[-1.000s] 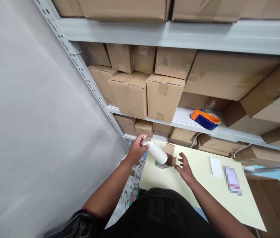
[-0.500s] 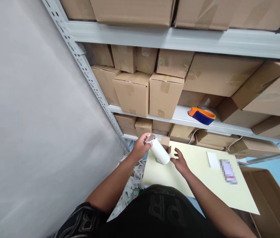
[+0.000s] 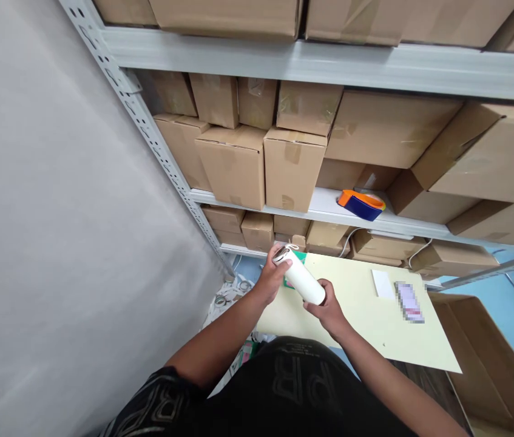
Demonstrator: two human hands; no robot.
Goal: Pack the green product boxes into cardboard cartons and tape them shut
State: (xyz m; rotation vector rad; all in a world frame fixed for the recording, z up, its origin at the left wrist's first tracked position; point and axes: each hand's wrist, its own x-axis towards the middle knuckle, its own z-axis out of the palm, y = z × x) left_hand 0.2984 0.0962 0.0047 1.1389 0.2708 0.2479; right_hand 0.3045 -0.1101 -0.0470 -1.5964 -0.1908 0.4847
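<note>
A white cylindrical bottle [image 3: 304, 280] is held aslant over the pale yellow tabletop [image 3: 352, 321], a thin loop standing out from its shiny upper end. My left hand [image 3: 273, 276] is closed round that upper end, the thumb lying on the white side. Around the lower end, my right hand [image 3: 327, 306] is closed too, with fingers behind the bottle and thumb underneath. Just behind the bottle is a green and white box [image 3: 301, 257], partly hidden by it.
Shelves [image 3: 257, 57] packed with cardboard boxes [image 3: 293, 167] rise in front. A roll with an orange and dark blue rim [image 3: 361, 205] lies on the middle shelf. On the tabletop are a white card [image 3: 383, 284] and a blurred-out phone-like object [image 3: 409, 302]. An open carton [image 3: 488, 358] stands at right.
My right hand has moved in and taken hold of the bottle's lower end; before, it was apart from it. The bottle has shifted slightly right, and the loop at its top now shows.
</note>
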